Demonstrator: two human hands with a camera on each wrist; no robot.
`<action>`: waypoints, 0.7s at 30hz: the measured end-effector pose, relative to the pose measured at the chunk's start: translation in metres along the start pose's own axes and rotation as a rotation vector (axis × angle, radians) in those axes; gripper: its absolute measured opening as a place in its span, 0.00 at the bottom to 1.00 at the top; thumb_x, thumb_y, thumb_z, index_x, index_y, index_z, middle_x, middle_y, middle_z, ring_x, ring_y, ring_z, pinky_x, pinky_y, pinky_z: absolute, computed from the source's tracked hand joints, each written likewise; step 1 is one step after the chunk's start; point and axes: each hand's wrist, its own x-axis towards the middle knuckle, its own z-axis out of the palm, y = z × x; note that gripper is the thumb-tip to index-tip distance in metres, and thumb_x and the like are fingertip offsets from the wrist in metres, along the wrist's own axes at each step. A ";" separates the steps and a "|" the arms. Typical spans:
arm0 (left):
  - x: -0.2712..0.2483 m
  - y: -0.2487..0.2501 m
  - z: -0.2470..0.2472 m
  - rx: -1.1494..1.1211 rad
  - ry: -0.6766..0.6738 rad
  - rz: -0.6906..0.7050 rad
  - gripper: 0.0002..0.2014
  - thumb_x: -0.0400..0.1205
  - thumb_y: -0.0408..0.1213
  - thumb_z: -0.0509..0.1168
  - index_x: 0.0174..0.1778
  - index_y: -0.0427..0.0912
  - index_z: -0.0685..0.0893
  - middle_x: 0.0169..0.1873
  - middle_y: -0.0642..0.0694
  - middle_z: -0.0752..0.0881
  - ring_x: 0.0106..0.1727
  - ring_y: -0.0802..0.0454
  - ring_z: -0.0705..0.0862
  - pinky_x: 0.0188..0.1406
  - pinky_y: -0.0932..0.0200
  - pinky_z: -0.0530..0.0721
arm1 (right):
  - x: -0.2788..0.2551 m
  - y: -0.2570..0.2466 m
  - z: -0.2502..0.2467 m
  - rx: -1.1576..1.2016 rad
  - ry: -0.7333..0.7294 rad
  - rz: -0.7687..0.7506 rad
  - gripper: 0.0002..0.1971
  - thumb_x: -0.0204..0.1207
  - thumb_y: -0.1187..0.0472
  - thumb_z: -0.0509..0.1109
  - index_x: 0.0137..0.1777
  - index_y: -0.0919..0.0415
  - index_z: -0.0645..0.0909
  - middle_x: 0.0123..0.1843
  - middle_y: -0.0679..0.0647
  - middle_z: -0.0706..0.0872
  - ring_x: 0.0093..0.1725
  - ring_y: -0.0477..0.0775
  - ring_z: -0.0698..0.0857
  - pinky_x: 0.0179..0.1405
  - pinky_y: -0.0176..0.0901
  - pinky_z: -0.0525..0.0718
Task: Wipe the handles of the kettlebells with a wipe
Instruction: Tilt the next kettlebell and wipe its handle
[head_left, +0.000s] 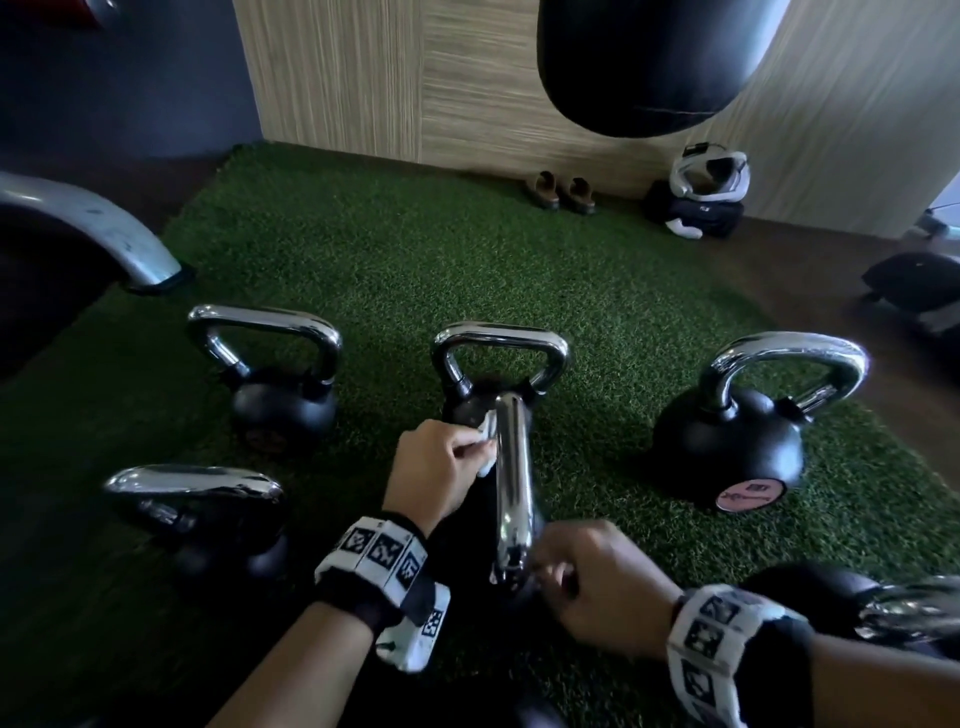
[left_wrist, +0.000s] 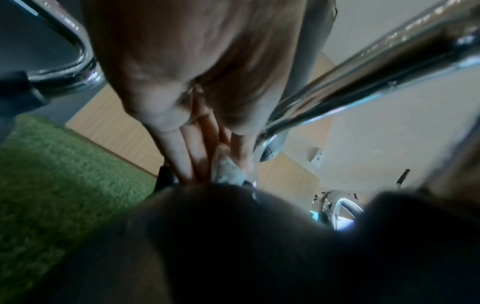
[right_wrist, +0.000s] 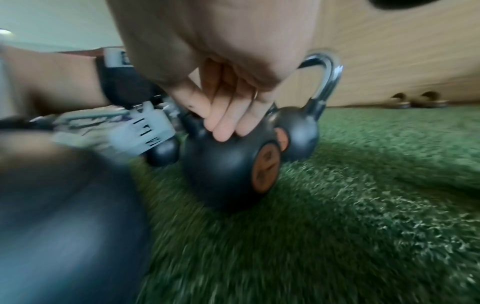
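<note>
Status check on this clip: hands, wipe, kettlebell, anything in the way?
Left hand pinches wipe against near kettlebell's chrome handle. Right hand steadies that handle's near end. Second kettlebell close behind; nothing blocking.

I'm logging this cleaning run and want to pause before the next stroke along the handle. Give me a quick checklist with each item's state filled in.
1. Wipe in the left hand: ok, pinched in the fingers.
2. Wipe touching the handle: ok, it lies against the chrome bar's left side.
3. Kettlebell steadied: ok, the right hand rests on its near end; in the right wrist view the fingers press on the black ball.
4. Kettlebell seated on the turf: ok.
5. Far side of the handle wiped: cannot tell.
6. The other kettlebells' handles wiped: cannot tell.
</note>
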 end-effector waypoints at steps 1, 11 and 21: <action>0.002 0.001 -0.004 0.025 -0.067 -0.009 0.12 0.84 0.43 0.72 0.35 0.45 0.92 0.27 0.51 0.88 0.29 0.61 0.84 0.29 0.72 0.71 | 0.008 0.005 -0.005 -0.011 0.040 0.005 0.11 0.74 0.54 0.65 0.50 0.43 0.87 0.45 0.36 0.86 0.44 0.38 0.86 0.46 0.36 0.86; 0.006 0.011 -0.015 0.038 -0.214 -0.077 0.10 0.82 0.40 0.72 0.36 0.41 0.91 0.28 0.53 0.90 0.35 0.65 0.88 0.32 0.68 0.77 | 0.058 0.051 0.026 0.361 -0.073 0.345 0.56 0.58 0.32 0.80 0.86 0.48 0.64 0.77 0.51 0.81 0.75 0.51 0.81 0.78 0.53 0.77; 0.010 0.017 -0.017 -0.154 -0.044 -0.045 0.16 0.86 0.51 0.69 0.46 0.41 0.91 0.33 0.47 0.92 0.38 0.56 0.91 0.39 0.63 0.86 | 0.058 0.076 0.067 0.868 0.140 0.355 0.51 0.43 0.29 0.90 0.70 0.24 0.74 0.76 0.52 0.81 0.74 0.54 0.83 0.79 0.60 0.78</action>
